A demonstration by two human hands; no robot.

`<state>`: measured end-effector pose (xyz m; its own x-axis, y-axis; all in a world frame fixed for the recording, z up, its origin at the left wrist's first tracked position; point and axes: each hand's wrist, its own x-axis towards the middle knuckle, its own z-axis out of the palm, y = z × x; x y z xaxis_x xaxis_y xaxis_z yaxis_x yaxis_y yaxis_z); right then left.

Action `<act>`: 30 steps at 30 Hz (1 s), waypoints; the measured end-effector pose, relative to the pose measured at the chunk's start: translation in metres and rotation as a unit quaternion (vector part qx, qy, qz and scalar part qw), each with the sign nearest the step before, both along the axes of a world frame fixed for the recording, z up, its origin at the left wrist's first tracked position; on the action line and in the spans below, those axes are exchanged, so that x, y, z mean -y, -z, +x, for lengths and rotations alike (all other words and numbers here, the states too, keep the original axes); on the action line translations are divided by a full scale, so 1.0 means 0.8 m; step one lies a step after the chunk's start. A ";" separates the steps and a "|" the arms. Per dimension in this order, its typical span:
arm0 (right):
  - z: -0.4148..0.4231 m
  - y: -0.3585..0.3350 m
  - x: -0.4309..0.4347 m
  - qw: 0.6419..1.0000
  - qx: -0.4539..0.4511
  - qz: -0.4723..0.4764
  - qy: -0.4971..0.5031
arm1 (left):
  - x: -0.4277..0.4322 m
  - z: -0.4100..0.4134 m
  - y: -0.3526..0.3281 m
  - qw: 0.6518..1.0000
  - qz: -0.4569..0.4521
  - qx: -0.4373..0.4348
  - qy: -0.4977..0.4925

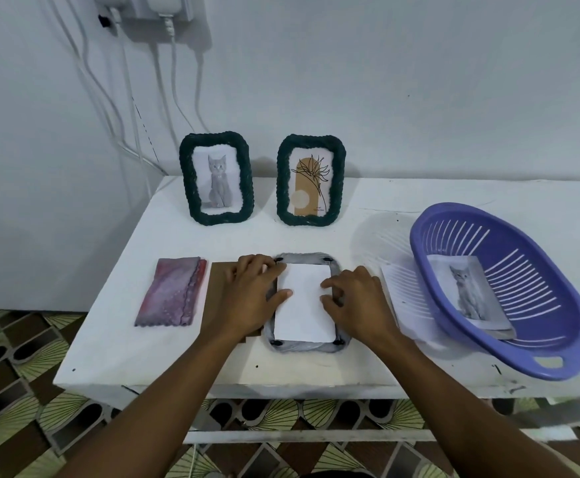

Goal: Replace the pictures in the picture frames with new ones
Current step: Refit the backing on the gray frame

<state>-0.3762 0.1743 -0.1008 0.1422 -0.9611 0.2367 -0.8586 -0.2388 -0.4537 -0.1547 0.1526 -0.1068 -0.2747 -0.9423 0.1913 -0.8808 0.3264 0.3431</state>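
Table [109,357] stands against wall [419,81]; cables [119,115] hang down the wall at far left. Two frames stand upright at far centre: cat frame [216,178] left, plant frame [311,180] just right of it, apart. Near centre, a third frame [299,260] lies flat with paper [305,305] on top. Board [218,274] lies against its left side, cloth [172,292] further left, apart. Left hand [252,291] rests over the board and the flat frame's left edge, thumb on the paper. Right hand [357,301] rests at the paper's right edge. Basket [530,360] sits far right with a cat print [469,293] in it. Sheets [404,291] lie partly under the basket's left side.
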 end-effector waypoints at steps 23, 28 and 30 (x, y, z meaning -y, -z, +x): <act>-0.031 0.027 0.013 1.000 -0.015 0.021 0.011 | -0.003 0.012 0.007 0.999 0.025 0.030 0.019; -0.031 0.028 0.013 1.000 -0.023 0.012 0.007 | -0.003 0.013 0.003 0.999 0.014 0.030 0.013; -0.031 0.029 0.013 1.000 -0.026 0.008 0.009 | -0.007 0.016 -0.002 1.000 -0.012 0.026 -0.005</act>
<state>-0.4007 0.1641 -0.1236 0.1369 -0.9672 0.2140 -0.8849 -0.2165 -0.4125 -0.1420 0.1582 -0.1055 -0.2750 -0.9404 0.2001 -0.9009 0.3247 0.2880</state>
